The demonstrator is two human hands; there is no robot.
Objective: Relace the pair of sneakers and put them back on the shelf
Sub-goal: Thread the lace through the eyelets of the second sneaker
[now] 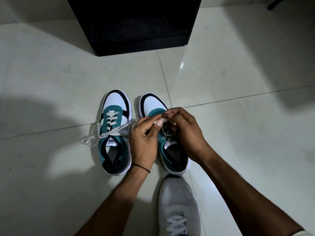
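Two white, teal and black sneakers stand side by side on the tiled floor, toes pointing away from me. The left sneaker [115, 132] is laced, its white lace tied in a loose bow that spills to the left. Over the right sneaker [151, 103] both hands meet above the eyelets. My left hand [144, 142] pinches a white lace [162, 120] between thumb and fingers. My right hand [185, 132] pinches the same lace from the other side. Part of the lace runs loosely down the tongue. The hands hide most of the right sneaker's eyelets.
A black shelf unit [136, 24] stands on the floor straight ahead, its dark lower opening facing me. My own foot in a grey shoe [179, 205] rests just behind the right sneaker. Pale tiled floor [238, 82] stretches to both sides.
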